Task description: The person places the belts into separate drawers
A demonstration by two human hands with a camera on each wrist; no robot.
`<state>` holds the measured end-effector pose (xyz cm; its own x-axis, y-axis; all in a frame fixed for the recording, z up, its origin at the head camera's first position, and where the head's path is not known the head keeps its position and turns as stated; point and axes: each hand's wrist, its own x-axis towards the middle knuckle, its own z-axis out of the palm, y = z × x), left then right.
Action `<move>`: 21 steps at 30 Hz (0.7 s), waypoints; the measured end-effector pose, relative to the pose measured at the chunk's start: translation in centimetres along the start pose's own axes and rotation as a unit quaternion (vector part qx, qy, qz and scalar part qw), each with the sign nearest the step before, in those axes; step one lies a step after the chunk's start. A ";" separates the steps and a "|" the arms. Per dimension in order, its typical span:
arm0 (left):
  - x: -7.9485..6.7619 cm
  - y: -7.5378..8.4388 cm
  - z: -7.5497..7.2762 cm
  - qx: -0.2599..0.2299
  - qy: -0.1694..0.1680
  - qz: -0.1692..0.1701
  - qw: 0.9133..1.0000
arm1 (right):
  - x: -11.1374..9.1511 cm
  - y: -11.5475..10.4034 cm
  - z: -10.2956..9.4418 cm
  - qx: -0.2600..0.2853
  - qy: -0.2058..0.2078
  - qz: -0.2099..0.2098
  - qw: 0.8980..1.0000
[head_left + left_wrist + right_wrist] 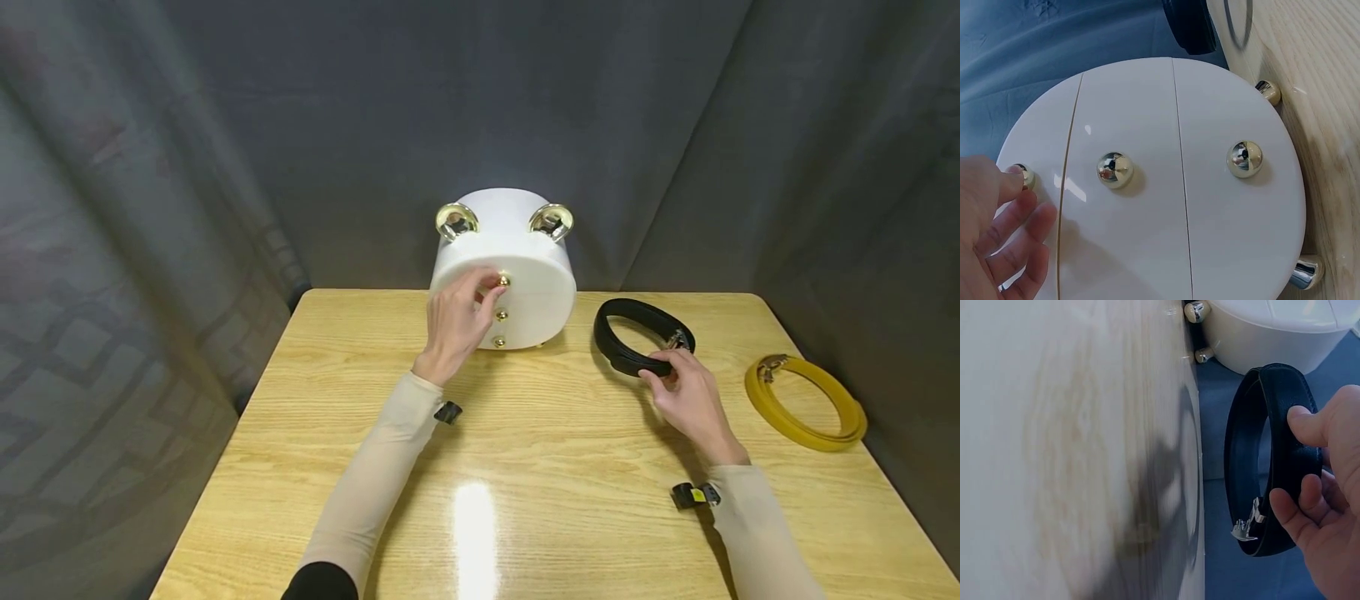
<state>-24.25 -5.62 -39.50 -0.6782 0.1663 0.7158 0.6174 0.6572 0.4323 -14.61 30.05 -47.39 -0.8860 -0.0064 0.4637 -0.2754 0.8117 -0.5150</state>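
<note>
A white round drawer box [543, 292] with gold ear-like rings and gold feet stands at the back of the table. My left hand [456, 315] pinches its topmost gold knob [504, 281] between thumb and finger. In the left wrist view, the middle knob [1115, 170] and bottom knob [1245, 159] are untouched, and the top drawer's seam looks wider than the other. To the right of the box, my right hand [690, 398] grips a coiled black belt [611, 342] with a silver buckle [1249, 522]. The coil is held above the table, its shadow below it.
A coiled yellow belt [817, 437] with a metal buckle lies at the right edge of the wooden table [570, 500]. Dark grey curtains [360, 150] hang close behind the box and along both sides.
</note>
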 end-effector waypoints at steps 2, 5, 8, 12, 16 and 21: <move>0.0 0.0 0.0 0.004 -0.002 0.001 1.000 | -0.1 0.0 -0.2 -0.003 0.005 -0.005 1.000; 0.1 0.1 0.0 0.001 -0.007 -0.003 1.000 | -0.2 0.0 -0.4 -0.009 0.009 -0.014 1.000; 0.2 0.2 0.0 -0.008 -0.011 -0.006 1.000 | -0.3 -0.1 -0.7 -0.012 0.014 -0.021 1.000; 0.3 0.2 0.1 -0.015 -0.011 -0.005 1.000 | -0.5 -0.2 -1.0 -0.011 0.021 -0.024 0.999; 0.1 0.1 0.3 -0.022 -0.009 -0.010 1.000 | -0.7 -0.3 -1.2 -0.012 0.029 -0.027 0.999; -0.8 -0.3 0.6 -0.038 -0.010 -0.035 0.999 | -0.9 -0.3 -1.4 -0.012 0.038 -0.032 0.999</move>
<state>-24.17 -5.49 -40.52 -0.7284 0.1361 0.6715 0.5954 0.6107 0.5221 -13.21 30.57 -46.66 -0.8362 -0.0147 0.5482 -0.3204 0.8244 -0.4666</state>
